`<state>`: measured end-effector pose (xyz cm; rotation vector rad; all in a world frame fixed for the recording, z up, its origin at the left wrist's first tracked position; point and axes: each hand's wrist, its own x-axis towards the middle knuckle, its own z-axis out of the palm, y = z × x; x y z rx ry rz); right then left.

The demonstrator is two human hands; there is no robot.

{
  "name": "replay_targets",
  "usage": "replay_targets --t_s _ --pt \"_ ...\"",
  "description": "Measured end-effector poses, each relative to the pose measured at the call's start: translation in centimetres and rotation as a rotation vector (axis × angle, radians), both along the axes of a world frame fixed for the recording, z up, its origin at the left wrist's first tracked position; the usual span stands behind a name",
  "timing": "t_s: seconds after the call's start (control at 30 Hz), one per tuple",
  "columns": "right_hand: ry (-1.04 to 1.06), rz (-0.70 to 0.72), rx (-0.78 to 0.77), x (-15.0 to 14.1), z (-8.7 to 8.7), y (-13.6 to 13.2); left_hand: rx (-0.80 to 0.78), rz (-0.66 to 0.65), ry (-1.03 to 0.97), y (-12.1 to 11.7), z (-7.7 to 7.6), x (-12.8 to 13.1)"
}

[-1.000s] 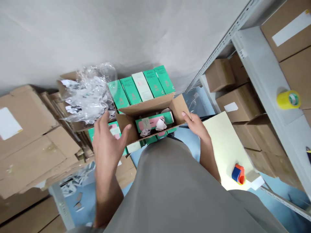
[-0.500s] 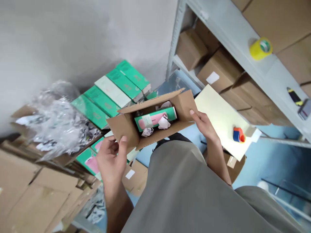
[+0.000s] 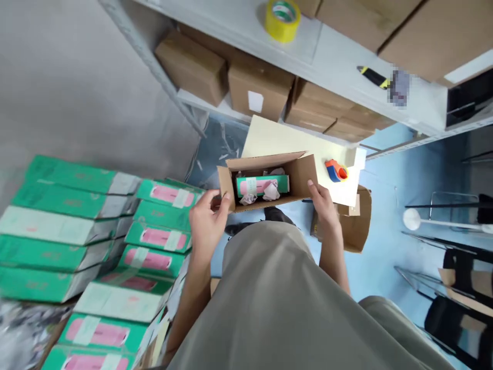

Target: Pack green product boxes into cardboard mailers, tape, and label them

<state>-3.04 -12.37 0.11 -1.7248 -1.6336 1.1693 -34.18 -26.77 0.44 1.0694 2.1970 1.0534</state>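
Note:
An open cardboard box (image 3: 304,177) is held level in front of me, its flaps standing up. Inside it lies a green box with a pink picture and a pale strip (image 3: 242,186), with crumpled paper (image 3: 271,191) around it. My left hand (image 3: 210,218) pinches the left end flap between thumb and fingers. At the other end, my right hand (image 3: 324,203) grips the right flap, thumb on the inner face and fingers hidden behind.
Green boxes (image 3: 154,226) are stacked at left. Ahead, a cream board (image 3: 265,139) carries an orange and blue tape dispenser (image 3: 336,170). The shelf (image 3: 239,20) holds yellow tape (image 3: 283,20), a cutter (image 3: 373,77) and cartons (image 3: 262,85). Chairs (image 3: 454,288) stand at right.
My view has turned right, toward the shelf and board. The cardboard box has come along in both hands, with its contents still inside.

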Motion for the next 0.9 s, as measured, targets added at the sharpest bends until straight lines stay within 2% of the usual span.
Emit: replay_targets --t_s 0.23,0.33,0.43,0.53,0.63,0.8,0.9 --pt "0.047 -0.082 -0.139 8.4 -6.6 8.1 -0.132 -0.176 0.085 15.1 -6.7 6.3" --pt "0.072 -0.075 -0.178 10.9 -8.5 11.2 -0.191 -0.238 0.081 20.0 -8.8 8.7" --pt "0.045 -0.066 -0.180 12.4 -9.8 13.5 -0.241 -0.285 0.123 23.4 -10.5 10.4" --pt "-0.008 -0.033 -0.178 12.8 -10.7 14.8 -0.287 -0.317 0.179 25.5 -11.7 11.3" --pt "-0.025 0.003 -0.190 13.0 -11.0 15.0 -0.311 -0.350 0.200 26.2 -12.3 11.8" --pt "0.018 0.016 -0.173 13.7 -10.6 14.0 -0.243 -0.444 0.096 25.4 -11.5 13.0" --pt "-0.014 0.137 -0.179 14.2 -10.4 13.4 -0.198 -0.585 0.031 24.6 -11.2 13.8"
